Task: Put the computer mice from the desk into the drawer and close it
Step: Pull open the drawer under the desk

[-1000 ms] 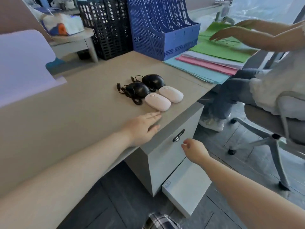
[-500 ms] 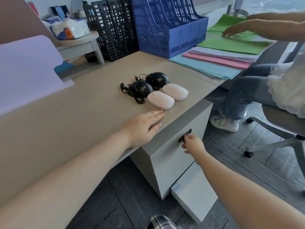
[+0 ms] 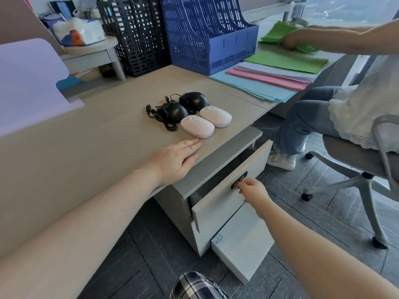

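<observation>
while right hand [image 3: 250, 189] fingers pinch the drawer [image 3: 224, 190] handle, left hand [image 3: 174, 160] open flat on worktop [image 3: 97, 147]; four mice [image 3: 197, 126] at its 1 o'clock. risk: pinch slips, drawer stalls.

A second ago our right hand [image 3: 252, 190] hung in the air short of the drawer [image 3: 224, 190]; half a second ago it had reached the black handle [image 3: 239, 180]. Now our fingers pinch that handle and the drawer front has come away from the cabinet, leaving a dark gap under the desk [image 3: 108, 147] edge. Our view has swung a little to the right. Beside us, the seated person's hand [image 3: 290, 39] has gone from lying flat on the green sheets [image 3: 287, 61] to gripping a green sheet at the far end.
</observation>
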